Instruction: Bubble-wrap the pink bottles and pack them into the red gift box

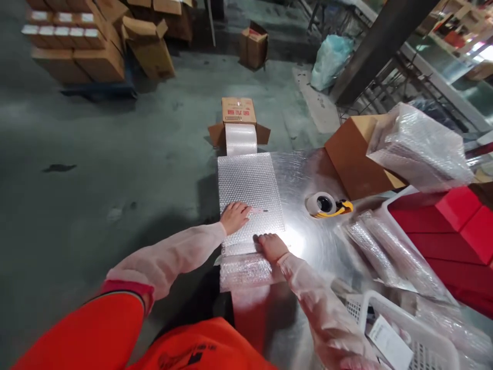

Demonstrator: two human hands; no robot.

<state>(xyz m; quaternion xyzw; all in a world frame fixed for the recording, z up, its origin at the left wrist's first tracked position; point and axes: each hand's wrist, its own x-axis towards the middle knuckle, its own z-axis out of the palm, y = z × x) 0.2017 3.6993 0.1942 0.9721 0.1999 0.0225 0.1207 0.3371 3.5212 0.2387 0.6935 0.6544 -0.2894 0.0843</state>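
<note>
A sheet of bubble wrap (250,190) runs across the shiny metal table (304,169) from a roll standing in an open carton (239,110) on the floor. My left hand (234,217) rests on the sheet, its fingers closed on a small pinkish cutter (257,210) that points right. Just nearer, my right hand (271,245) has its fingers curled over the edge of a bubble-wrapped bundle (244,270) at the table's front edge and presses it down. Both arms wear thin translucent sleeves.
A tape dispenser (325,204) lies right of the sheet. Farther right are a brown cardboard box (354,159), a large bubble-wrapped package (419,146), red boxes (454,221), wrapped rolls (385,252) and a white basket (408,334). Stacked cartons (77,46) stand on the concrete floor.
</note>
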